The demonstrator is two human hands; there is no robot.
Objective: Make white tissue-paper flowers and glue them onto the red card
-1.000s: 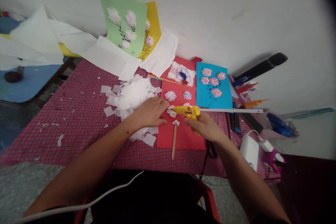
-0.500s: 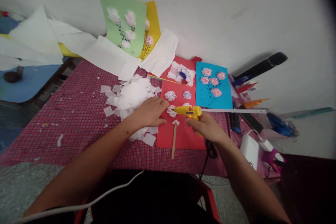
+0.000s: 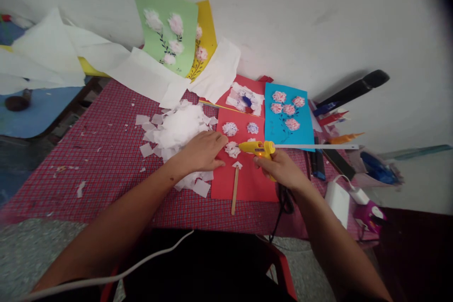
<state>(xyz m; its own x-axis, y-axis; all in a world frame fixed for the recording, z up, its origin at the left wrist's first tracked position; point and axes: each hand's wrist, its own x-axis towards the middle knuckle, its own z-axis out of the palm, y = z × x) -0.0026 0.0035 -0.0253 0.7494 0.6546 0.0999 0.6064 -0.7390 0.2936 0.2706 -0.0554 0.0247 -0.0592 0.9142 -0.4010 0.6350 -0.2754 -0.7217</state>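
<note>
My right hand (image 3: pixel 281 167) grips a yellow glue gun (image 3: pixel 257 147) with a long white glue stick (image 3: pixel 318 146) poking out of its back. The nozzle points left, at the edge of a white paper flower (image 3: pixel 232 149) on the red card (image 3: pixel 247 181). My left hand (image 3: pixel 205 150) lies flat with fingers stretched, its fingertips beside that flower. Above it on the card are two flowers with purple specks, one of them a speckled flower (image 3: pixel 230 129). A wooden stick (image 3: pixel 234 191) with a small paper square at its tip rests on the card's lower part.
A heap of white paper squares (image 3: pixel 180 125) lies left of the card. The blue flower card (image 3: pixel 288 115) is at right; a green flower card (image 3: pixel 170 23) leans on the wall. A power bank (image 3: pixel 338 204) and a dark cable (image 3: pixel 281 207) are at lower right.
My right hand has drawn the glue gun slightly to the right, so its nozzle has moved from over the flower's middle to its right edge. My left hand has stayed put.
</note>
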